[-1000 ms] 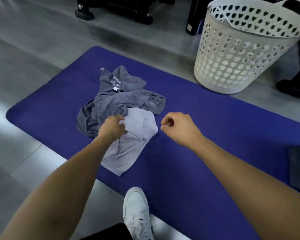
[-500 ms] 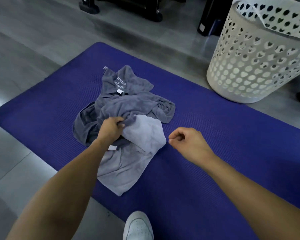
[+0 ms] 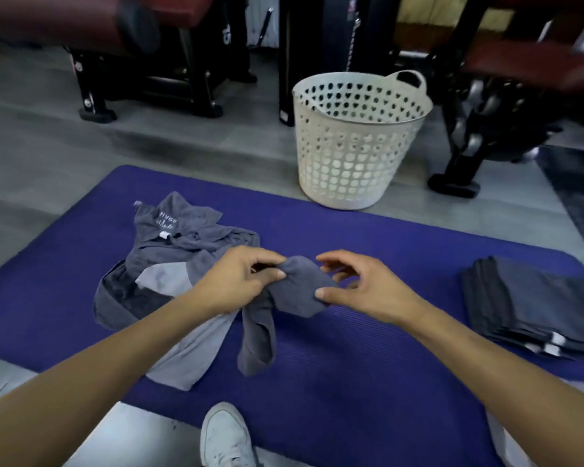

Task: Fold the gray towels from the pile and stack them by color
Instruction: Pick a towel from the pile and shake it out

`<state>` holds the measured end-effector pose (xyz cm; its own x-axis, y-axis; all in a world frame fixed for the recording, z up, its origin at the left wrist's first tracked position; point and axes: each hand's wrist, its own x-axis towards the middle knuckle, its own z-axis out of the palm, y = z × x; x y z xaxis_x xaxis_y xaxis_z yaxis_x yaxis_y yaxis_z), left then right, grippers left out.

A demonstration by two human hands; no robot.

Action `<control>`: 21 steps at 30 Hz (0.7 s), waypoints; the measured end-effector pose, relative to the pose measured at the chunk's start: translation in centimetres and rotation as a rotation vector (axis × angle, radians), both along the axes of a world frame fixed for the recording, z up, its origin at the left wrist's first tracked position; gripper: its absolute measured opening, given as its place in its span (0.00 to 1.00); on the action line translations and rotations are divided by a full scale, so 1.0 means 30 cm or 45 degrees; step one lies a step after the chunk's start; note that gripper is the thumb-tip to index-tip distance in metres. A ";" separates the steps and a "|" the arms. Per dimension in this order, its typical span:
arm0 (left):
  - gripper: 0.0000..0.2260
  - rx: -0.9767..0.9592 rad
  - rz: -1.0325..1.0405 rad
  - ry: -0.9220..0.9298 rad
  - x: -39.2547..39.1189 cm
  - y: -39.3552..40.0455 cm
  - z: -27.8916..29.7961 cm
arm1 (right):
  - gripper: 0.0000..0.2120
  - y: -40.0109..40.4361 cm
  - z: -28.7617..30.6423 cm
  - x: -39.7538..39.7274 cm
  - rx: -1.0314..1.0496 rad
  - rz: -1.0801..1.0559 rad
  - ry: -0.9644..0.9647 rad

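The left hand (image 3: 236,281) pinches a bunched dark gray towel (image 3: 294,291) between thumb and fingers, a firm grip at the towel's top. The right hand (image 3: 354,288) meets the same towel from the other side: its thumb presses the cloth's right edge, while the fingers curl loosely above it, and whether they touch the cloth is hard to tell. The towel is held above the mat (image 3: 351,382), with a tail (image 3: 257,345) hanging down toward it; whether that tail rests on the mat cannot be made out.

Left of the hands lies the pile (image 3: 169,251), dark gray cloth crumpled over a pale gray towel (image 3: 196,348), most of which is covered by the left forearm and the darker cloth. White lettering on the pile's far piece is too blurred to read. At the right, a folded stack (image 3: 533,308) of dark towels sits on the mat, its far edge cut off by the frame. A white basket (image 3: 351,163) stands on the floor beyond the mat, its inside hidden. A white shoe (image 3: 226,436) shows at the bottom edge.
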<state>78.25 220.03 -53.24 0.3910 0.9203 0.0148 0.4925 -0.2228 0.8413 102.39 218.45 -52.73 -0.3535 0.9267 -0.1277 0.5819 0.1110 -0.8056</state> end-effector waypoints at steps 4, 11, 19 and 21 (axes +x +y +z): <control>0.10 -0.015 -0.097 -0.068 0.228 -0.102 0.148 | 0.04 -0.139 0.113 0.206 0.130 -0.116 -0.040; 0.04 -0.140 -0.125 -0.254 0.631 -0.211 0.308 | 0.04 -0.334 0.316 0.589 0.393 -0.458 0.344; 0.12 0.116 -0.520 -0.075 0.931 -0.257 0.272 | 0.05 -0.426 0.309 0.780 0.394 -0.392 0.055; 0.03 0.089 -0.490 -0.117 0.957 -0.261 0.265 | 0.03 -0.427 0.301 0.795 0.360 -0.460 0.096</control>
